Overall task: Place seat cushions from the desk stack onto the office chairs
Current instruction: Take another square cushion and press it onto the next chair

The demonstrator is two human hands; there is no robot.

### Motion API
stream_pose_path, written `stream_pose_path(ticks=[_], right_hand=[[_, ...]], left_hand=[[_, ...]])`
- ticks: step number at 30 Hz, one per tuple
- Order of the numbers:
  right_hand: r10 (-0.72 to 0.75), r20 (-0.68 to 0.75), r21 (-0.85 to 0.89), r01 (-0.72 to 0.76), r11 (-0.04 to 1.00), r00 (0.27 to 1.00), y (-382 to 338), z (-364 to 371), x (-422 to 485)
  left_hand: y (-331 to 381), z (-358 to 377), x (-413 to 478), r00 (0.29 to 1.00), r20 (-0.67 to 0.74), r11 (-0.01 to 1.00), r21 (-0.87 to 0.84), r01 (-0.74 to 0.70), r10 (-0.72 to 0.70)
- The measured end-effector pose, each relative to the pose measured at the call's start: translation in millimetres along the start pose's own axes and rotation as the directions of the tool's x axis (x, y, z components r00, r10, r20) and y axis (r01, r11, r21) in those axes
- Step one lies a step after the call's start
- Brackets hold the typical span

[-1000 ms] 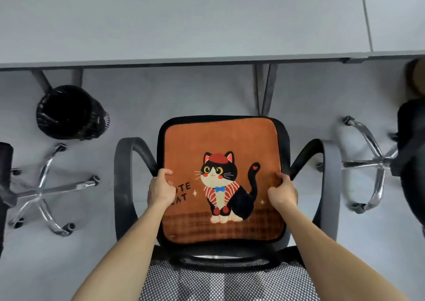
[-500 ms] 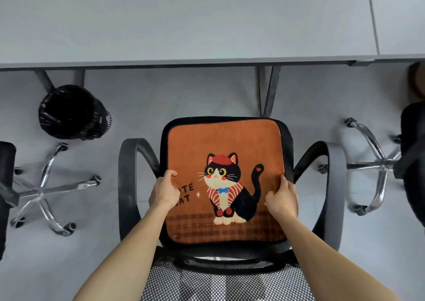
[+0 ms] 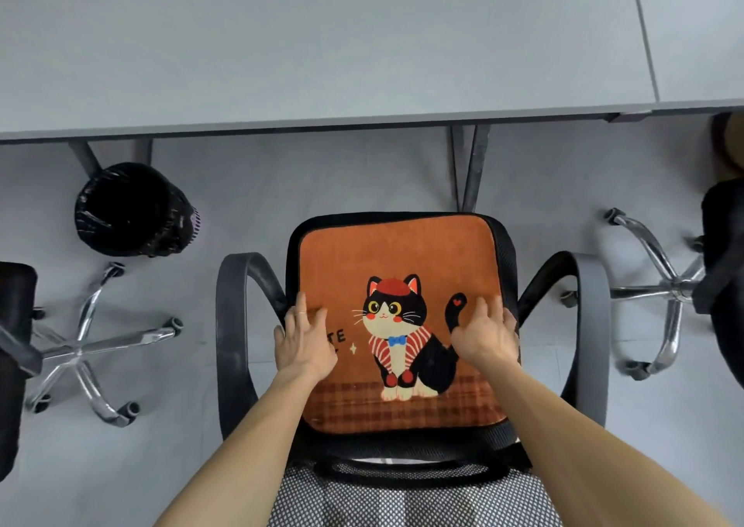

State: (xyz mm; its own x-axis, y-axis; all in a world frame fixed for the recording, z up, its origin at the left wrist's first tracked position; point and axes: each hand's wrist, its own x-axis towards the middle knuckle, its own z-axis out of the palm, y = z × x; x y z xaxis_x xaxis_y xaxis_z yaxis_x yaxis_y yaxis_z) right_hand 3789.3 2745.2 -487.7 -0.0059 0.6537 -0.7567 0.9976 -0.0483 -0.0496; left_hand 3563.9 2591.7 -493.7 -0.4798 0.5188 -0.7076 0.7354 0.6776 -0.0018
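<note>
Grey flooring is stretching beneath a pale desk (image 3: 322, 43) that is spanning the far side. At far left a neighbouring chair (image 3: 80, 349) is standing on its chrome star base near a black bin (image 3: 133, 210), both well apart from the work.

Risk, as I am judging it, is starting at the left hand (image 3: 304, 341). If it is dragging sideways while lifting away, the plush seat cushion (image 3: 394, 261) could be sliding askew or rucking, since nothing visible is tying it down. Uneven pressure from the right hand (image 3: 485, 333) would be twisting it the other way. A forward shove from both could also be rolling the office chair (image 3: 231, 325) toward the desk leg (image 3: 471, 168), assuming it is riding on castors as the chair at far right (image 3: 668, 293) is.

As for placement, the seat cushion is lying flat on the seat between the two armrests, cat print facing up. A thin black seat rim is showing along its far edge and sides. The left hand is resting on its left margin, fingers straight and gripping nothing. The right hand is lying on the right margin just past the cat's tail. Its fingers are spread and motion-blurred but seemingly extended, likewise holding nothing. Both forearms are reaching in on either side of the mesh backrest (image 3: 402, 498).
</note>
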Motion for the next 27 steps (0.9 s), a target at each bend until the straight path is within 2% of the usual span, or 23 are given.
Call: stream_pose_path(ticks=[5, 9, 14, 18, 21, 27], right_hand=[[-0.279, -0.106, -0.064, 0.273, 0.960, 0.954, -53, -15, 30], [-0.444, -0.199, -0.129, 0.426, 0.896, 0.874, -84, -4, 72], [-0.399, -0.302, -0.290, 0.316, 0.903, 0.866, -55, 1, 116], [-0.308, -0.400, -0.216, 0.237, 0.947, 0.863, -44, 5, 128], [-0.273, -0.402, -0.185, 0.215, 0.959, 0.874, -44, 12, 128], [-0.247, -0.322, -0.135, 0.214, 0.968, 0.914, -40, 6, 116]], left_hand=[[36, -13, 42, 0.951, -0.122, 0.959, 0.071, -0.276, 0.283], [69, -7, 96, 0.890, -0.262, 0.928, 0.117, -0.354, 0.372], [49, 13, 133, 0.845, -0.415, 0.940, 0.106, -0.323, 0.337], [42, 22, 136, 0.833, -0.517, 0.978, 0.038, -0.206, 0.196], [45, 25, 134, 0.869, -0.490, 0.992, -0.057, -0.114, 0.072], [44, 19, 118, 0.925, -0.374, 0.995, -0.045, -0.093, 0.070]])
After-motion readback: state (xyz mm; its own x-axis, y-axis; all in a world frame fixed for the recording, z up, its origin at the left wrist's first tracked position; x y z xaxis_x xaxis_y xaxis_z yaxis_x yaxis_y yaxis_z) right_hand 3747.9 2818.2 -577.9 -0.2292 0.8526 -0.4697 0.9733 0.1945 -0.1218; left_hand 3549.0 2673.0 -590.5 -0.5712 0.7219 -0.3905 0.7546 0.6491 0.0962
